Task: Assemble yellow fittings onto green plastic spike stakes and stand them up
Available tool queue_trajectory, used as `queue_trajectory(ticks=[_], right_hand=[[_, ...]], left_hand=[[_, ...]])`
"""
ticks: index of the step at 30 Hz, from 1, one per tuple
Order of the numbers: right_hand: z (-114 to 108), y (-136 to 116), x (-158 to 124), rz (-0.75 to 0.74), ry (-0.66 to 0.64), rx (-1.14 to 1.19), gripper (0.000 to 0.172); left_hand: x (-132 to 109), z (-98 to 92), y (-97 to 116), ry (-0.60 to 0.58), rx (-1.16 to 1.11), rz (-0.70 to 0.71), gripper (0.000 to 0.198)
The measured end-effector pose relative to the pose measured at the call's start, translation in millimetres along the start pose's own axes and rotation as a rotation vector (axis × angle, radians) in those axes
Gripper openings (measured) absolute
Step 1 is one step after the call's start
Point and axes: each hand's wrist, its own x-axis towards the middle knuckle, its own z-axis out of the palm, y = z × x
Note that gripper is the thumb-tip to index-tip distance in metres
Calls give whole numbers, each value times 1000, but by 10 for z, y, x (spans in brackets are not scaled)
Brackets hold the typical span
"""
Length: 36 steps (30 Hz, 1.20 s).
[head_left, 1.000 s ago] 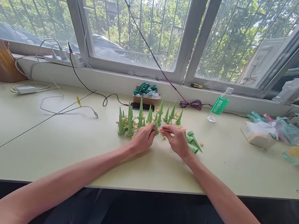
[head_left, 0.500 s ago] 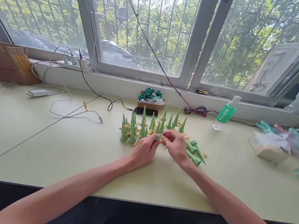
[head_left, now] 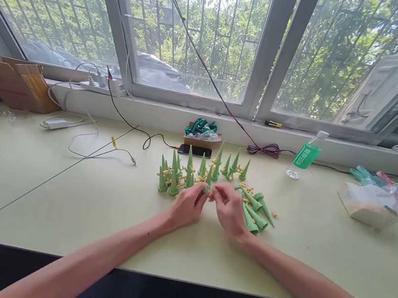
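Left hand (head_left: 186, 202): thumb and fingers closed in a pinch on a small green piece (head_left: 206, 189), probably a cone. Piece sits above the table, between the two hands. Right hand (head_left: 230, 210): fingers curled, tips gathered close beside the left ones; whether they grip anything, cannot tell from here.

Change within the last second: the piece shows upright and more fully at first, then tilted; now little of it is visible past the left fingers. My reading: it is being turned in the fingertips, close handling under way, nothing released.

Just beyond the left hand: a group of green cones (head_left: 162, 182) standing points up, yellowish side pieces sticking out from many. Count unchanged as far as I can see. By the right hand: loose green cones (head_left: 260, 222) lying on their sides, more of them showing than a second ago. A few yellowish bits (head_left: 274, 214) scattered near them.

Further out: dark phone (head_left: 194, 151) with a cable plugged in, behind the standing cones; small cardboard box (head_left: 204, 144) behind that, green and clear wrapping inside. Bottle (head_left: 306, 155) right of these, upright on the pale table (head_left: 58, 206).
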Motion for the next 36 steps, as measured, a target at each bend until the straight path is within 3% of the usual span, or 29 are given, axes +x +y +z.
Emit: queue_trajectory(ticks=[7, 17, 28, 36], right_hand=[[45, 114, -82, -92, 8, 49, 19], [-9, 147, -64, -27, -20, 83, 16], [-91, 92, -30, -110, -54, -42, 24], [-87, 100, -39, -93, -68, -34, 26]], left_hand=[[17, -7, -46, 82, -23, -7, 18], [30, -7, -22, 39, -70, 39, 10], [39, -39, 21, -2, -36, 75, 11], [59, -69, 30, -5, 0, 124, 9]])
